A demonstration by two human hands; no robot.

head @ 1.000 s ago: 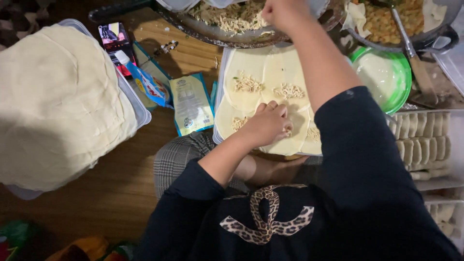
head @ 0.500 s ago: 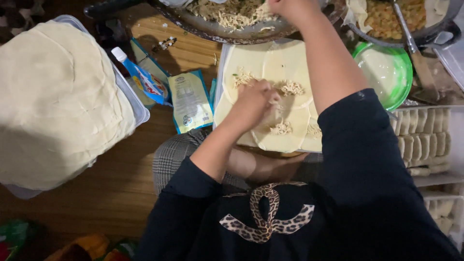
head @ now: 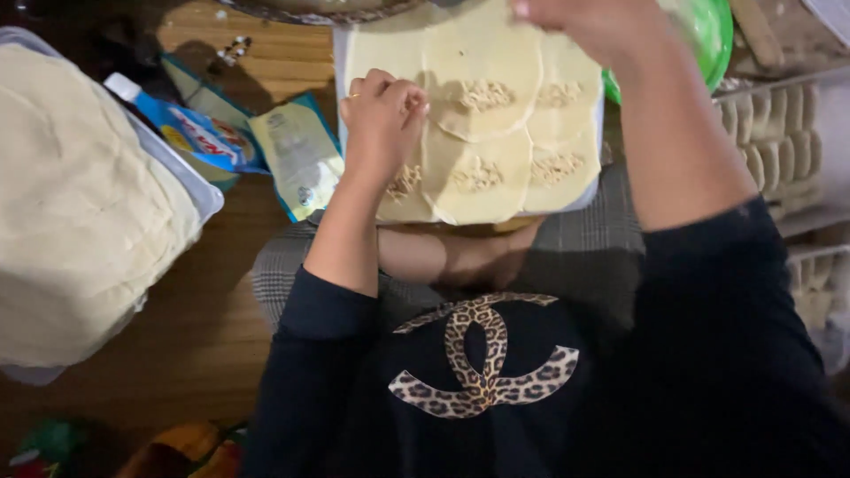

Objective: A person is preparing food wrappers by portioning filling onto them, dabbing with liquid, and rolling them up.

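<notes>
- My left hand (head: 382, 119) is bunched, fingertips pinching filling over the wrappers (head: 482, 133) on the lap tray (head: 341, 53).
- Right hand (head: 593, 26): grip unclear, cropped.
- Best to drop small, centred heaps, clear of edges.

two flat sachets — blue (head: 205, 134), pale yellow (head: 299, 159) — on floor.

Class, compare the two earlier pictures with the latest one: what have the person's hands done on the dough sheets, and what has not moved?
The left hand has shifted from the middle of the dough sheets to their left edge, fingers now bunched, next to a filling heap. The right hand has drawn back from the filling bowl to above the sheets' top right. The big dough stack and blue packets stayed put.
</notes>
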